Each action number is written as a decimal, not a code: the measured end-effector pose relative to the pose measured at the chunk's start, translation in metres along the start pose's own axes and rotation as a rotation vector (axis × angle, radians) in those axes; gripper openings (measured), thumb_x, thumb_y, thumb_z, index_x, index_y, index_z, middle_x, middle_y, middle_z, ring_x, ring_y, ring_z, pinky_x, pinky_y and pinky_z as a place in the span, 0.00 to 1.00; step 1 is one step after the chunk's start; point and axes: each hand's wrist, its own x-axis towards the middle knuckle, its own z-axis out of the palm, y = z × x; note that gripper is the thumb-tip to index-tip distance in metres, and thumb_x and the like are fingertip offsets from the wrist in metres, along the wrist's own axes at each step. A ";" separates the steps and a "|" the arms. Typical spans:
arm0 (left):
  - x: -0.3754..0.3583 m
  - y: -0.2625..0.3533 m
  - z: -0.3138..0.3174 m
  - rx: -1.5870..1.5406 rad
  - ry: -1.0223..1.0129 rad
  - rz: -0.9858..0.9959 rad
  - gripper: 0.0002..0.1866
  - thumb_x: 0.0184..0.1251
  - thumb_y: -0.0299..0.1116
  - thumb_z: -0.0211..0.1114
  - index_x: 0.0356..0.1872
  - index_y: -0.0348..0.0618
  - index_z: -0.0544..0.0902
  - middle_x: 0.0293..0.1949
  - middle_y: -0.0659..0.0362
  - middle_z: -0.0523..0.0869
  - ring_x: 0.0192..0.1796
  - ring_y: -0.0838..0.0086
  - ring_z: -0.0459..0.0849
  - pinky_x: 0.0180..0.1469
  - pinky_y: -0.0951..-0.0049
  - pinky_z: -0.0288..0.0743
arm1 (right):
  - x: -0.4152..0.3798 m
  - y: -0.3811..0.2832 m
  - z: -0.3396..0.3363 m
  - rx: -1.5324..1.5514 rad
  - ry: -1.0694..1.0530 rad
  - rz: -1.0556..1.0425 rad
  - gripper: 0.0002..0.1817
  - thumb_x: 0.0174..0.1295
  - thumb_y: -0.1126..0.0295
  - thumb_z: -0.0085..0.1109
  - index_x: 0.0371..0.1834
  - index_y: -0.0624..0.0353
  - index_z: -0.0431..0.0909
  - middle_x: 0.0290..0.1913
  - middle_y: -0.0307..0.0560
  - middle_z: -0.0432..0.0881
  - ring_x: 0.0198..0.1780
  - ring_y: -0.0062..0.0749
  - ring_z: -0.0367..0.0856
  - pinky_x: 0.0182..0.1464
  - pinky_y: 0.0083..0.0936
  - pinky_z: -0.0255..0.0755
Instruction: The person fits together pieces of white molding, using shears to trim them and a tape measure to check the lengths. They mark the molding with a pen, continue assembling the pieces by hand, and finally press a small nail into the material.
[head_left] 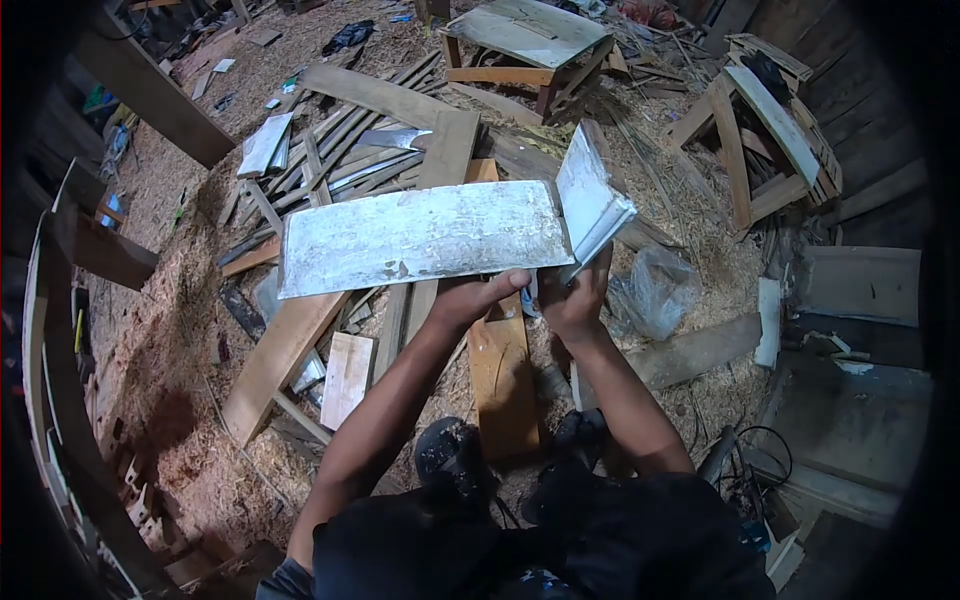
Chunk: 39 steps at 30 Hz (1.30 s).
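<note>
My left hand [480,296] grips the lower edge of a long white-painted board [425,232], its thumb against the near side and the other fingers hidden behind. The board's paint is worn and chipped, and it is held nearly level in front of me. Beside it, my right hand [577,300] is closed around the lower end of a shorter white board piece [592,195], which stands tilted with layered edges facing right. Both pieces come together near my hands, at the long board's right end.
Wood shavings [170,350] cover the floor. A loose pile of planks [375,95] lies ahead, and an orange-brown board [505,390] runs between my feet. A low table [530,35] stands at the back; a plastic bag [660,290] lies to the right.
</note>
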 end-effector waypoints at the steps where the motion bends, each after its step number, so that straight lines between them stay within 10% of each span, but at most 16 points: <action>1: 0.002 -0.005 -0.001 -0.033 -0.004 0.031 0.35 0.56 0.43 0.77 0.61 0.35 0.75 0.55 0.53 0.81 0.59 0.66 0.77 0.65 0.67 0.68 | -0.002 0.001 0.000 0.003 -0.012 0.004 0.23 0.61 0.74 0.62 0.59 0.68 0.70 0.53 0.60 0.69 0.54 0.54 0.70 0.54 0.44 0.68; 15: 0.015 -0.017 -0.001 -0.018 0.074 0.390 0.39 0.53 0.43 0.79 0.64 0.35 0.72 0.60 0.52 0.78 0.61 0.65 0.76 0.66 0.66 0.67 | -0.004 -0.003 0.001 -0.005 -0.005 0.055 0.31 0.55 0.76 0.62 0.63 0.72 0.64 0.53 0.62 0.65 0.52 0.54 0.72 0.53 0.42 0.71; 27: 0.015 0.001 -0.014 -0.059 -0.205 -0.202 0.33 0.55 0.36 0.78 0.62 0.36 0.76 0.56 0.56 0.81 0.59 0.72 0.78 0.64 0.71 0.70 | -0.002 0.000 -0.005 0.008 -0.020 0.064 0.28 0.62 0.66 0.65 0.62 0.67 0.68 0.55 0.59 0.67 0.55 0.53 0.68 0.56 0.45 0.66; 39: 0.017 0.010 0.003 0.097 -0.089 -0.007 0.30 0.57 0.40 0.77 0.59 0.38 0.79 0.57 0.56 0.83 0.59 0.72 0.79 0.64 0.71 0.70 | 0.001 0.001 -0.003 0.022 -0.011 0.101 0.24 0.63 0.72 0.60 0.60 0.68 0.68 0.53 0.62 0.67 0.55 0.54 0.68 0.57 0.46 0.65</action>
